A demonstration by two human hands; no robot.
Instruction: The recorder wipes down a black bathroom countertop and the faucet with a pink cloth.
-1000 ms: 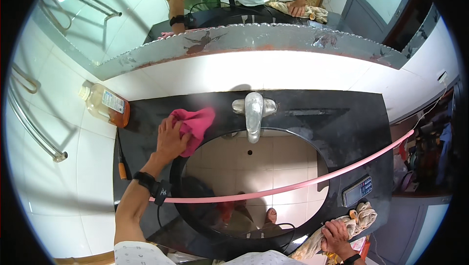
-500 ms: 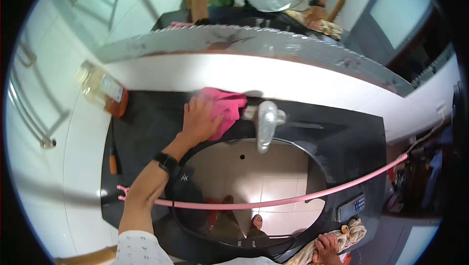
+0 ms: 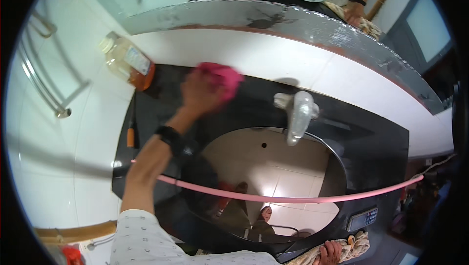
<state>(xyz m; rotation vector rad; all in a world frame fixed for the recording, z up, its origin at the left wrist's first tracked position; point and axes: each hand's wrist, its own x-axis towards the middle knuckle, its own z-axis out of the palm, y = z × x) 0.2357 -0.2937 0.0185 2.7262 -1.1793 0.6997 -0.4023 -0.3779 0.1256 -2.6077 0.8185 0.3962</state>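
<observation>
One pink cloth (image 3: 228,78), held in the left hand (image 3: 201,92) on the black counter (image 3: 259,101), left of the faucet (image 3: 300,116)
Even palm pressure should help; right hand (image 3: 330,252) holds bunched fabric (image 3: 359,246)

Room: I take this for a washroom, its fittings small and household in kind; whether it belongs to a private home I cannot tell.
Tap: a single-lever metal faucet (image 3: 300,118) stands at the back of a black counter (image 3: 371,135).
Cut-out: the counter has a big oval opening (image 3: 337,172) in front of the tap, and through it I see pale floor tiles (image 3: 298,179).
Mirror: a wide one with a frosted, patterned border (image 3: 288,18) runs above the counter.
Walls: glossy white tiles (image 3: 49,167) on my left, carrying a metal rail (image 3: 40,83).
Counter's left end: a clear plastic bottle (image 3: 129,64) of amber liquid.
</observation>
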